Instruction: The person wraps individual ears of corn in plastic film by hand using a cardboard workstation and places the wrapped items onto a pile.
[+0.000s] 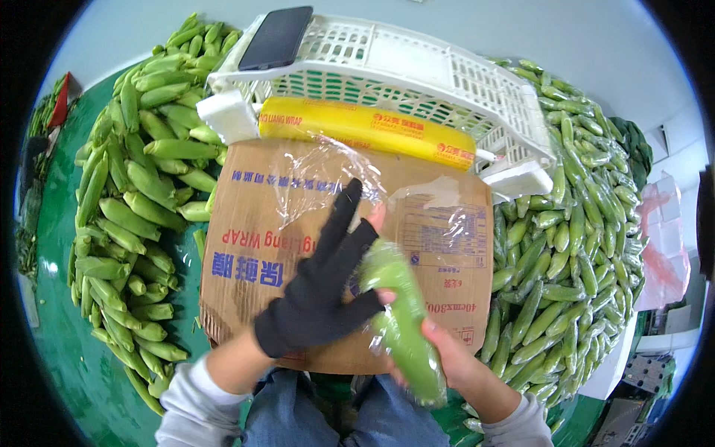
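Observation:
My right hand [455,355] grips the lower part of an ear of corn in green husk [403,329], which has shiny cling film around it. The ear lies tilted over the near edge of a cardboard box [346,349]. My left hand [313,302], in a black glove with bare fingertips, is spread beside the ear's upper end. Its thumb touches the husk, and its fingers point towards a loose sheet of clear cling film [313,190]. That film stretches over the box from a yellow roll of cling film [363,131] behind it.
White foam blocks [228,117] stand at both ends of the roll. Behind it is a white plastic crate [408,50] with a dark phone [276,38] on top. Unwrapped corn [148,190] is heaped left; film-wrapped ears [564,251] are piled right on the green floor [72,335].

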{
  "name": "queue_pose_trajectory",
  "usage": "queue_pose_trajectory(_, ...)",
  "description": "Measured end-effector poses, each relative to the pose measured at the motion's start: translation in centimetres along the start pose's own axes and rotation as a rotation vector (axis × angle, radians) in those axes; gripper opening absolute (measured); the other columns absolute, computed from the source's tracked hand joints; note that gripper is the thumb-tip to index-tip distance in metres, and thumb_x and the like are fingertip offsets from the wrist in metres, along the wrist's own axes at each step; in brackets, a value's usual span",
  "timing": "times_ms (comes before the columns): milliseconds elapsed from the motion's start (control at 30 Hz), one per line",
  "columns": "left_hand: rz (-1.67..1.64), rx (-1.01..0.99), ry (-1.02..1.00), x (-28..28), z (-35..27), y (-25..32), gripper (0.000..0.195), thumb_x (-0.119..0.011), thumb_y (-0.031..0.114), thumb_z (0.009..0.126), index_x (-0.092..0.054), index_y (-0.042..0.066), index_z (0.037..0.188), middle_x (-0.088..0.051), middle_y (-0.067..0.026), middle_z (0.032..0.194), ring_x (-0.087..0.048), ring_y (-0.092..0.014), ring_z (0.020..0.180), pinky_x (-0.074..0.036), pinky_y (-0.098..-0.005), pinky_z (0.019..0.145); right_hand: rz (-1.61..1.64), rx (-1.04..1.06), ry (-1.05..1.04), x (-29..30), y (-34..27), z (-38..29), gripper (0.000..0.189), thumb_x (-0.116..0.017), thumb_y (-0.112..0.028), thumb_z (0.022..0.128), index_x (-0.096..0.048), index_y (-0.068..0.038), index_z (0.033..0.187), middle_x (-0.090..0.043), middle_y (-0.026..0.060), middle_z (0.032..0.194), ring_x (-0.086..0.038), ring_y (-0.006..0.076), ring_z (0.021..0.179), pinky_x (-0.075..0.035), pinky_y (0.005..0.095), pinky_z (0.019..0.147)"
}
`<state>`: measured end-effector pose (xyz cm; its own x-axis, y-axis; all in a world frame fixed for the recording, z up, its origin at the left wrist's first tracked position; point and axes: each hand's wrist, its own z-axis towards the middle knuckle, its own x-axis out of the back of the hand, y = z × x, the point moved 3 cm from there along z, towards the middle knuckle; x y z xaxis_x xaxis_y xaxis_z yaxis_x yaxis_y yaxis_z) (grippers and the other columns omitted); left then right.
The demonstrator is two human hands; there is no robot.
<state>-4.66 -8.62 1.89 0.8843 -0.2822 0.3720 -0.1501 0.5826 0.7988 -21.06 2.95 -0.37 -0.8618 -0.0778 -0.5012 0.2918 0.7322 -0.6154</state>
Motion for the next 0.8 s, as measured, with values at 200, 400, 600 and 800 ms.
queue_pose_trajectory(200, -1.711, 0.329, 0.130, -0.5, 0.9, -1.5, 0.061, -0.065, 0.021, 0.076, -0.038, 0.012, 0.131, -0.056, -0.0114, 0.082, -0.058, -0.030, 0.078, -0.048, -0.0497, 0.083, 0.938, -0.129, -0.939, -6.2, 0.9, 3.9, 0.081, -0.028, -0.071, 0.086, -0.032, -0.005, 0.134, -0.053, 0.0157, 0.072, -0.051, 0.0206, 0.046, -0.043, 0.0279, 0.038)
queue_pose_trajectory(400, -1.154, 0.684, 0.380, 1.2, -0.4, -4.4, 0.005, -0.048, 0.011, 0.089, -0.044, 0.009, 0.087, -0.049, -0.0057, 0.067, -0.055, -0.021, 0.062, -0.049, -0.0348, 0.064, 0.077, 0.165, -0.288, -2.9, 1.9, 3.4, 0.081, -0.053, -0.059, 0.082, -0.028, -0.006, 0.138, -0.057, 0.0176, 0.082, -0.060, 0.0246, 0.060, -0.051, 0.0325, 0.050)
queue_pose_trajectory(600, -0.818, 0.718, 0.764, 1.8, -4.1, -6.2, 0.026, -0.043, 0.008, 0.090, -0.050, 0.005, 0.114, -0.055, -0.0067, 0.074, -0.057, -0.020, 0.065, -0.049, -0.0318, 0.064, -1.628, 0.589, 0.433, -1.5, -3.9, 0.8, 0.058, -0.070, -0.026, 0.077, -0.049, -0.013, 0.129, -0.063, 0.0128, 0.093, -0.065, 0.0277, 0.070, -0.054, 0.0311, 0.059)
queue_pose_trajectory(800, -0.557, 0.794, 0.054, -0.5, -8.1, -5.5, 0.042, -0.039, 0.040, 0.098, -0.054, 0.004, 0.112, -0.059, -0.0034, 0.077, -0.057, -0.012, 0.066, -0.048, -0.0254, 0.060, -0.801, 1.664, 0.621, 0.7, -9.1, -1.7, 0.020, -0.061, -0.027, 0.087, -0.063, -0.007, 0.091, -0.059, 0.0033, 0.074, -0.056, 0.0189, 0.054, -0.053, 0.0340, 0.058)
